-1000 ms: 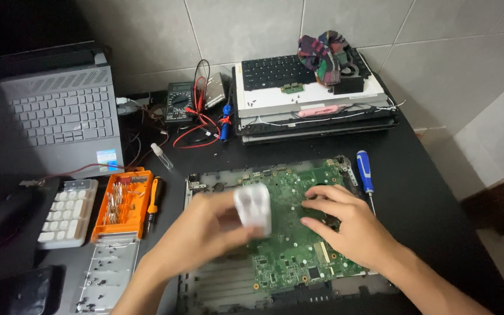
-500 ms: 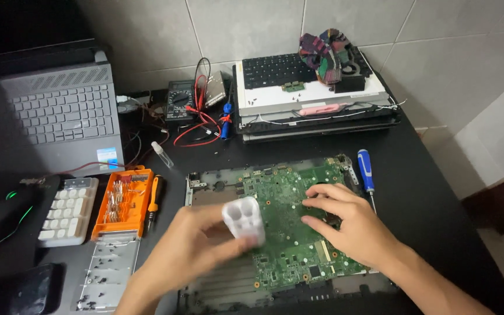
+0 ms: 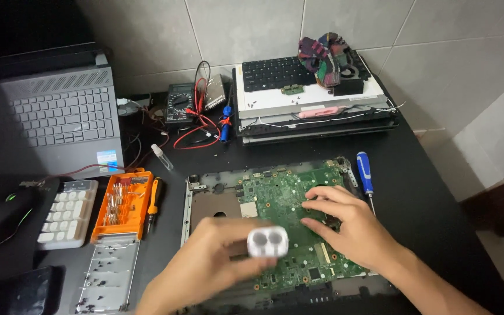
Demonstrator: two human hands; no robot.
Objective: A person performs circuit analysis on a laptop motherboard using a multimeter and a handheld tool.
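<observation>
Left hand has its fingers curled around a small white plastic case with two round holes facing up, held just above the near-left part of the green motherboard, a bit blurry so I can't make out more of the grip. Right hand is flat on the motherboard with fingers spread, fingertips pressing on the right-center of the board. The board sits in a stripped laptop base on the black desk. Just right of the board lies a blue-handled screwdriver. Left of it there's a small orange-handled screwdriver, then an orange bit-set box, a white numeric keypad, and a mouse further out. Behind the board is a stack of taken-apart laptops, a multimeter with red leads, and a grey laptop off to the far left.
</observation>
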